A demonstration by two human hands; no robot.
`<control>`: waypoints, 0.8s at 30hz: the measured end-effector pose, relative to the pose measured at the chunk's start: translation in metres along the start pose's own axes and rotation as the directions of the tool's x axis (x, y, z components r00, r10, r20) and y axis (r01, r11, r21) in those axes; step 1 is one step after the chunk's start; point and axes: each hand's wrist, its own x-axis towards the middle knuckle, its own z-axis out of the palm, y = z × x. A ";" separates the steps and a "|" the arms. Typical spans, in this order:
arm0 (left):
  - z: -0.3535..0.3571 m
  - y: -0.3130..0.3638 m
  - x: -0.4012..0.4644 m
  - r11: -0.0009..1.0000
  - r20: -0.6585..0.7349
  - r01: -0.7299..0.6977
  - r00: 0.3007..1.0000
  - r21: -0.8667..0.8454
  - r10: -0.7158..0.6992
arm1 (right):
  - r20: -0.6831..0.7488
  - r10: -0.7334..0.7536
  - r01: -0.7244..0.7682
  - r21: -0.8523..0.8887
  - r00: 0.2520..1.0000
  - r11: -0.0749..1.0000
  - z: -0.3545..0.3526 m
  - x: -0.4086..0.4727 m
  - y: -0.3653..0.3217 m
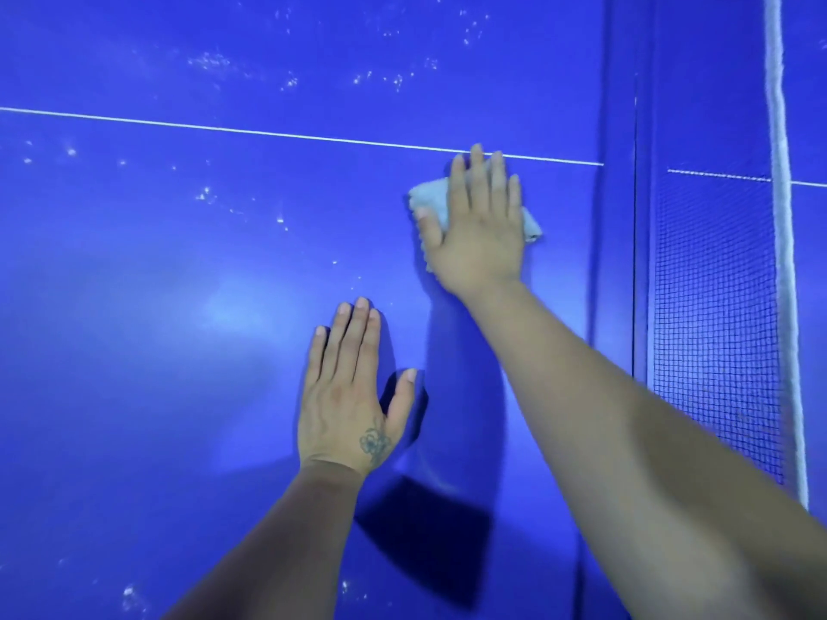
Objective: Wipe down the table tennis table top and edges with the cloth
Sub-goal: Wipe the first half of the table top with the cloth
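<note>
Right hand [476, 230] flat, fingers straight, pressing pale cloth [432, 200] onto blue table tennis table [179, 351]; fingertips touching white centre line [268, 134], net [716, 306] just beyond little finger. Left hand [351, 396] flat, fingers released, empty.

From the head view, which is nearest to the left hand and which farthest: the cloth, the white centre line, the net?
Measured from the left hand:
1. Cloth, up and to the right, under the right hand.
2. White centre line, beyond the cloth, running across the table top.
3. Net, far right.
</note>
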 end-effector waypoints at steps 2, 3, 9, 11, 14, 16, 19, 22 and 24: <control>0.000 0.000 0.000 1.000 -0.002 -0.003 1.000 0.005 0.003 | -0.010 -0.062 0.062 -0.009 0.998 0.998 0.002 -0.027 -0.002; 0.000 0.000 0.001 1.000 -0.002 -0.005 1.000 0.005 0.005 | -0.022 -0.082 0.081 -0.016 0.996 0.997 0.003 -0.041 0.000; -0.001 0.000 0.000 1.000 0.016 -0.006 1.000 0.013 0.006 | -0.045 -0.052 0.051 -0.015 0.998 0.999 -0.006 -0.083 0.048; -0.001 0.000 0.000 1.000 0.020 0.000 1.000 0.021 0.000 | -0.042 0.044 -0.044 -0.007 0.998 0.999 -0.010 -0.070 0.065; -0.001 -0.001 0.000 1.000 0.019 0.001 1.000 0.017 -0.002 | -0.030 0.209 -0.209 0.002 0.978 0.978 -0.011 -0.034 0.070; -0.001 -0.001 0.000 1.000 0.017 0.004 1.000 0.013 -0.005 | -0.027 0.284 -0.283 0.017 0.959 0.959 -0.009 -0.006 0.058; 0.000 -0.002 0.000 1.000 0.023 0.003 1.000 0.010 -0.004 | 0.010 0.301 -0.301 0.026 0.954 0.953 -0.007 0.025 0.024; 0.002 -0.003 0.000 1.000 0.033 -0.005 0.999 0.025 0.005 | 0.032 0.236 -0.237 0.030 0.971 0.971 -0.002 0.032 -0.019; 0.003 -0.003 0.000 0.999 0.036 0.007 0.999 0.038 -0.009 | 0.070 0.197 -0.202 0.061 0.978 0.978 0.001 0.025 -0.042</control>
